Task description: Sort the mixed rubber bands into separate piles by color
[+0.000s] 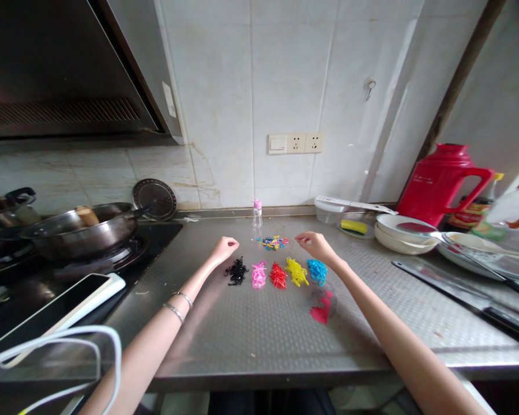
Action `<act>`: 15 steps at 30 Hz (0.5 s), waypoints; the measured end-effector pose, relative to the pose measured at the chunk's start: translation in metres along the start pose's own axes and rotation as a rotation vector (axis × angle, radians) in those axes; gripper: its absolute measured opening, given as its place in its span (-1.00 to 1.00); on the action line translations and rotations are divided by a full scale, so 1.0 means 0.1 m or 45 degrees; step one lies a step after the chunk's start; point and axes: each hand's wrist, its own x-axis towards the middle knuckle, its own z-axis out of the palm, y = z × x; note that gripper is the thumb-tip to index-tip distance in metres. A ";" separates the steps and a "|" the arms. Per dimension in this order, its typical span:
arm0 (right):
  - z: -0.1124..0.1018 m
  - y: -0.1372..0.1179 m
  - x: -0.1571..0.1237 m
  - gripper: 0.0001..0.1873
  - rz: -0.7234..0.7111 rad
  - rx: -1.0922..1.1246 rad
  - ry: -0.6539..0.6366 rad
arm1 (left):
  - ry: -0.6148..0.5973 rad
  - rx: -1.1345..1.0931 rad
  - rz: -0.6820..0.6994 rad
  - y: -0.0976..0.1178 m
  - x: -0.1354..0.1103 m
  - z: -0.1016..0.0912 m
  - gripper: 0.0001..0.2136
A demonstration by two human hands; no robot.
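Observation:
My left hand (225, 250) is closed in a pinch just above the pile of black rubber bands (236, 271); what its fingertips hold, if anything, is too small to see. On the other side, my right hand (316, 246) also pinches, hovering behind the blue rubber bands (317, 271), and I cannot make out anything in it. Between the hands lies a mixed-colour heap of small rubber bands (273, 242). Pink bands (258, 275), red bands (278, 276) and yellow bands (297, 271) form separate piles in a row with the black and blue.
A pink-capped bottle (257, 214) stands by the wall. A clear bag with a red piece (322, 306) lies in front of the blue pile. At right are a knife (441, 288), bowls (404, 235) and a red flask (443, 187); at left, a pan (82, 233) and phone (52, 314).

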 end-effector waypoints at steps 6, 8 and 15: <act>0.03 0.25 -0.05 -0.74 0.155 0.008 0.086 | -0.085 0.084 0.079 0.20 0.20 0.20 -0.78; 0.04 0.28 -0.05 -0.74 0.173 -0.001 0.091 | -0.115 0.172 0.122 0.28 0.27 0.28 -0.79; 0.01 0.26 -0.11 -0.73 0.197 -0.080 0.053 | -0.209 0.530 0.218 0.38 0.45 0.57 -0.76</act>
